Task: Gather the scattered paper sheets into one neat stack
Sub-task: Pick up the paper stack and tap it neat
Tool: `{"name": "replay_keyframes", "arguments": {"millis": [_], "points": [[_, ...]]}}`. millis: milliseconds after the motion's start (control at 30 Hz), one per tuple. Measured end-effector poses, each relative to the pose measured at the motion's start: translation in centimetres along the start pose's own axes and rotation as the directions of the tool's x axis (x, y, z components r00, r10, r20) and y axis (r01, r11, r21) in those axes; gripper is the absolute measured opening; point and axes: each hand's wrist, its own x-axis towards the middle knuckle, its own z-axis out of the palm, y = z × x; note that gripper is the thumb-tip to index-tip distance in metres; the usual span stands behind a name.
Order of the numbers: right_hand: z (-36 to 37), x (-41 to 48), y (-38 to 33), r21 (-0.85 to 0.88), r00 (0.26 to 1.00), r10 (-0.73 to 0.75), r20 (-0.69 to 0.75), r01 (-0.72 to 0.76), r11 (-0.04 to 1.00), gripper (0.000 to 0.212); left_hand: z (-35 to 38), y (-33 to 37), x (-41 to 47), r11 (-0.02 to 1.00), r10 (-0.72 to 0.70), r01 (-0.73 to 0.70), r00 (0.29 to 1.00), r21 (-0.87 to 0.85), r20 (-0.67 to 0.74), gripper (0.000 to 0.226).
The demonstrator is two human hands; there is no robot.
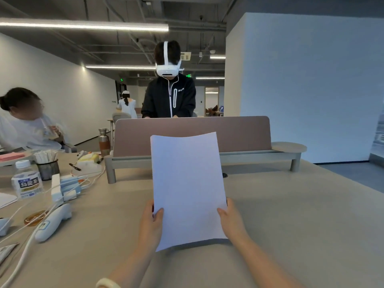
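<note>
**Item: paper stack** (pixel 188 190). White sheets, held upright and tilted slightly back, directly in front of the desk divider (pixel 239 134). The top edge overlaps the divider's face and bows slightly. The bottom edge is low over the table (pixel 291 215); whether it touches cannot be told.

**Left hand** (pixel 152 222). Grips the stack's left edge near the bottom, thumb on the front, fingers behind.

**Right hand** (pixel 231 221). Grips the right edge in mirror fashion.

**Purpose, judged.** An upright, two-sided hold suits knocking the lower edges flush, so gathering appears largely done.

**Sundries, left of the divider.** Tea bottle (pixel 27 181), white handheld controller (pixel 52 223), metal flask (pixel 104 141).
</note>
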Motion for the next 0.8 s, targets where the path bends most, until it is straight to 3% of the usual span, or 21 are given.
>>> {"name": "replay_keyframes", "arguments": {"millis": [333, 433, 567, 667, 800], "points": [[-15.9, 0.8, 6.5, -0.155, 0.972, 0.104, -0.212, -0.139, 0.978, 0.029, 15.2, 1.3, -3.1, 0.996, -0.064, 0.047, 0.962, 0.072, 0.266, 0.005], [-20.5, 0.6, 8.7, -0.215, 0.952, 0.151, -0.266, -0.211, 0.954, 0.03, 20.0, 1.2, -4.6, 0.991, -0.117, 0.087, 0.932, 0.101, 0.342, 0.017], [-25.4, 0.1, 11.2, -0.309, 0.928, 0.186, -0.322, -0.288, 0.906, 0.032, 25.6, 0.9, -6.5, 0.984, -0.173, 0.138, 0.9, 0.114, 0.401, 0.018], [-28.7, -0.2, 12.7, -0.34, 0.908, 0.215, -0.36, -0.342, 0.876, 0.032, 29.4, 1.2, -7.7, 0.982, -0.189, 0.156, 0.87, 0.11, 0.455, 0.006], [-32.1, 0.2, 14.8, -0.339, 0.889, 0.239, -0.39, -0.38, 0.861, 0.033, 33.4, 1.7, -8.7, 0.982, -0.186, 0.154, 0.854, 0.106, 0.487, 0.019]]}}
